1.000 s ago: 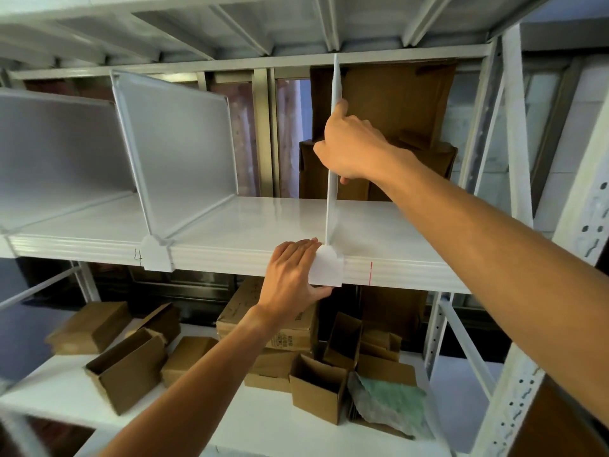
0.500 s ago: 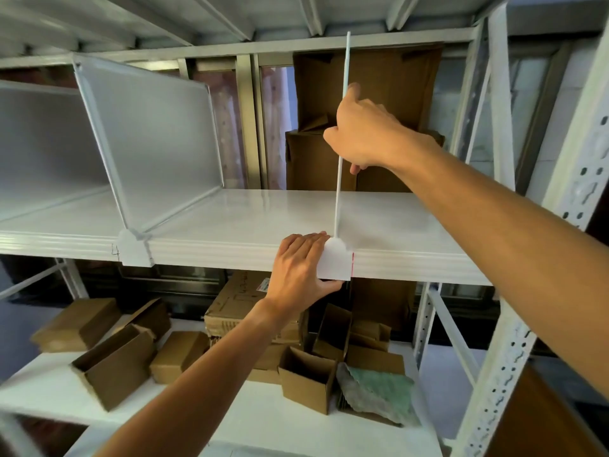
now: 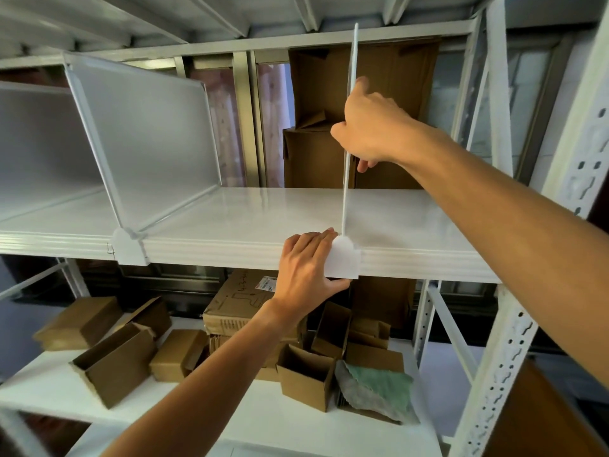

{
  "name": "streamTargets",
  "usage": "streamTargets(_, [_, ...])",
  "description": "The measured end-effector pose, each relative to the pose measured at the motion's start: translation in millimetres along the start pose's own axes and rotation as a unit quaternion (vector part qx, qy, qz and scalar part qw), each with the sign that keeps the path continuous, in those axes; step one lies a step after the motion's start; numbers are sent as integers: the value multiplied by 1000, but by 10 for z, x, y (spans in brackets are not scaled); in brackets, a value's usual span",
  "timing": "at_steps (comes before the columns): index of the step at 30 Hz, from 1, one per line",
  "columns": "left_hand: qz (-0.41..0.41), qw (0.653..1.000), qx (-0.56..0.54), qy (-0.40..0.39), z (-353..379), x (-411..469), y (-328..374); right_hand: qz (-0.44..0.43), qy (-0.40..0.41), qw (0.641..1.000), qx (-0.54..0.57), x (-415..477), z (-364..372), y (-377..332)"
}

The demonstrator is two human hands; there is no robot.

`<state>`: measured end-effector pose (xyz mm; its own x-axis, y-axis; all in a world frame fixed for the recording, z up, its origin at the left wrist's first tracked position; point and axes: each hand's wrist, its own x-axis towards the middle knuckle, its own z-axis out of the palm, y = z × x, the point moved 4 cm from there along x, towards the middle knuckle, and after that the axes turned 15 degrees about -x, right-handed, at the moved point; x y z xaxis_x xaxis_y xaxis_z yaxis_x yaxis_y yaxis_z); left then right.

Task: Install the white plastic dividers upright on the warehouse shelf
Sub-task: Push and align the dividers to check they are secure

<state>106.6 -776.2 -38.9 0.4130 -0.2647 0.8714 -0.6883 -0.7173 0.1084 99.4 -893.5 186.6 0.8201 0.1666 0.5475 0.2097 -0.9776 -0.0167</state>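
Observation:
A thin white plastic divider [image 3: 350, 94] stands edge-on and upright on the white shelf [image 3: 250, 225], reaching up to the beam above. My right hand [image 3: 370, 127] grips its front edge about halfway up. My left hand [image 3: 304, 275] holds the divider's white front clip [image 3: 344, 258], which hooks over the shelf's front lip. A second divider [image 3: 145, 133] stands installed to the left, with its own clip [image 3: 127, 247] on the lip. Part of a third divider [image 3: 36, 143] shows at the far left.
Brown cardboard [image 3: 389, 94] stands behind the shelf. The lower shelf [image 3: 49, 390] carries several small cardboard boxes and a green-grey cloth [image 3: 379, 390]. A perforated white upright [image 3: 507, 341] frames the right side.
The divider has shifted right along the shelf, with its clip now covering the red mark on the lip. Both hands kept their hold. The camera view has moved slightly rightward.

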Motion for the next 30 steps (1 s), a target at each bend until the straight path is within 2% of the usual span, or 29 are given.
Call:
streamTargets(17, [-28,999,22,-5,90,12,90,-5,-17,1000,26,-12,0,202])
streamTargets(30, [-6,1000,17,-4,47,10,111,13,-28,997,75,-19,97,119])
